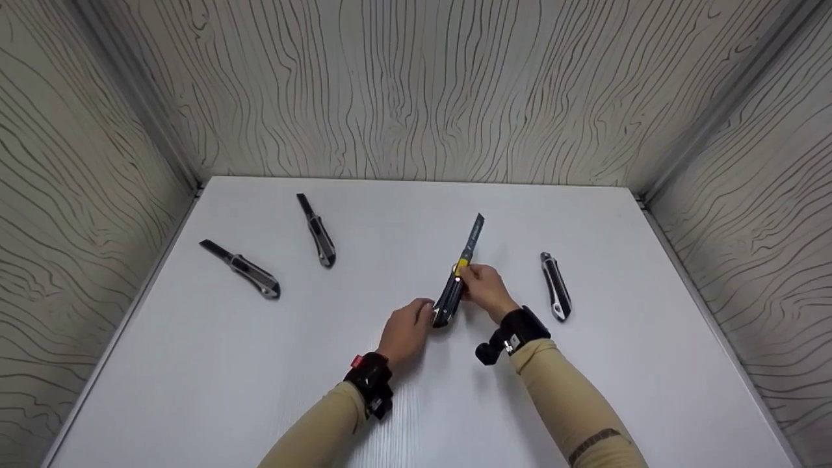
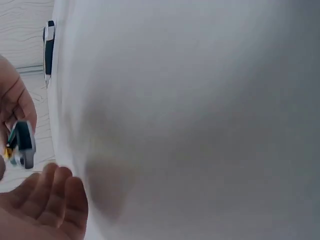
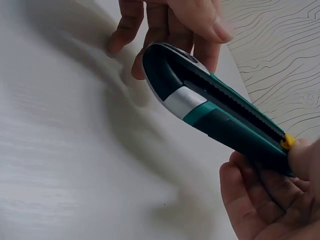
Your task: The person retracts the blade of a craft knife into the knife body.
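Note:
My right hand (image 1: pixel 487 289) holds a dark utility knife (image 1: pixel 448 298) near its blade end, the thumb at the yellow slider (image 3: pixel 288 141). A long stretch of blade (image 1: pixel 476 233) sticks out, pointing away from me. The knife is tilted, its rounded rear end towards me, with green and silver trim in the right wrist view. Beside that rear end is my left hand (image 1: pixel 404 330); its loosely bent fingers (image 2: pixel 57 192) stand apart from the knife in the left wrist view. The right wrist view shows the left fingers partly behind the knife's end.
Two utility knives with blades out lie on the left of the white table (image 1: pixel 312 364), one nearer (image 1: pixel 253 274) and one farther back (image 1: pixel 320 235). Another knife (image 1: pixel 558 289), no long blade showing, lies right of my right hand. Wood-patterned walls (image 1: pixel 416 91) enclose the back and sides.

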Available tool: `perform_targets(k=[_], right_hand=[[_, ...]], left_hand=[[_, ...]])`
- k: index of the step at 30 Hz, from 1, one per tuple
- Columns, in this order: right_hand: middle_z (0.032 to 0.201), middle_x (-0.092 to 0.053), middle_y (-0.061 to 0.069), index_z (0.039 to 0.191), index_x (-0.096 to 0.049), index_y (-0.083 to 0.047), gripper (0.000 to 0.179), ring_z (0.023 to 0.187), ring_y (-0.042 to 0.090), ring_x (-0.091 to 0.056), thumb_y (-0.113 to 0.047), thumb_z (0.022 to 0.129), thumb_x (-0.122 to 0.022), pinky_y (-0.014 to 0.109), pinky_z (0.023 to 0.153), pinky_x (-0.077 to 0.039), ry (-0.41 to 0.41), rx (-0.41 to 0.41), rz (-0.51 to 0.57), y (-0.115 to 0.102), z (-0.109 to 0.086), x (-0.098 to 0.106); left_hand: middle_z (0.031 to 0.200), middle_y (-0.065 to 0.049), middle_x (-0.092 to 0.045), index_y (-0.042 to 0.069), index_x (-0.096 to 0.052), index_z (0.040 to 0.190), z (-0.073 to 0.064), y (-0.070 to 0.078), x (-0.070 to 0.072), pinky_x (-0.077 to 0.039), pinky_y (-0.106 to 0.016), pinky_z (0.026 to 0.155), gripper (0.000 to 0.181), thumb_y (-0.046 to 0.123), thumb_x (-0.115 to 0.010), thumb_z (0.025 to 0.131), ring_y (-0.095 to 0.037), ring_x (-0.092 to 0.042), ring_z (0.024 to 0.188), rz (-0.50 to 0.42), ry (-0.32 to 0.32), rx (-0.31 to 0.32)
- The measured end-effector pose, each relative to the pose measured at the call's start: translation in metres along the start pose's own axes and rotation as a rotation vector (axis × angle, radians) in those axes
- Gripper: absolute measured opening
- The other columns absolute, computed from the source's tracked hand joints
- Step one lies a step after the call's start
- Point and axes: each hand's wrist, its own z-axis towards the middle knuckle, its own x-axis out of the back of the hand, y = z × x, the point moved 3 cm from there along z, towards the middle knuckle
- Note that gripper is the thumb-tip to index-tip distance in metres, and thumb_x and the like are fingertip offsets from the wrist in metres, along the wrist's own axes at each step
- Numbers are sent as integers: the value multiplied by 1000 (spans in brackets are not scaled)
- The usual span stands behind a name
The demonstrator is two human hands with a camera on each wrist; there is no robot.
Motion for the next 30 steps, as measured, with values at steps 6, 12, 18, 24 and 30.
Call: perform_targets(k=[6, 12, 18, 24, 30], right_hand=[[88, -63, 5, 116, -61, 4, 34, 79, 14, -62, -22, 105, -42, 30, 77, -57, -45, 12, -44, -1, 0, 2], [90, -63, 4, 116, -62, 2, 35, 81, 14, -63, -25, 105, -42, 29, 77, -56, -70, 44, -39, -5, -1, 3], [91, -63, 4, 115, -62, 1, 34, 82, 14, -64, -26, 105, -44, 29, 78, -56, -77, 48, -33, -6, -1, 3], [95, -64, 6, 118, -61, 1, 34, 85, 14, -64, -26, 105, -44, 30, 79, -56, -91, 48, -4, -7, -1, 1], [108, -69, 12, 120, -61, 0, 41, 90, 14, -67, -35, 103, -47, 32, 81, -57, -92, 17, 57, -13, -3, -1]], left_hand=[[84, -10, -69, 5, -68, 111, 2, 0, -1, -52, -29, 68, 33, 24, -41, 105, -17, -61, 71, -201, -128, 63], [101, -28, -67, -3, -61, 120, 1, 2, -8, -60, -42, 66, 33, 19, -42, 105, -32, -70, 78, -542, -299, 171], [111, -26, -65, -5, -56, 128, 1, 3, -10, -60, -43, 75, 34, 16, -44, 104, -37, -70, 94, -635, -351, 209], [111, -21, -69, -6, -57, 126, 1, 3, -11, -60, -39, 76, 32, 13, -48, 102, -36, -71, 95, -615, -322, 211], [108, -22, -70, -8, -57, 124, 0, 7, -15, -60, -38, 76, 30, 10, -48, 101, -34, -72, 90, -613, -265, 193]])
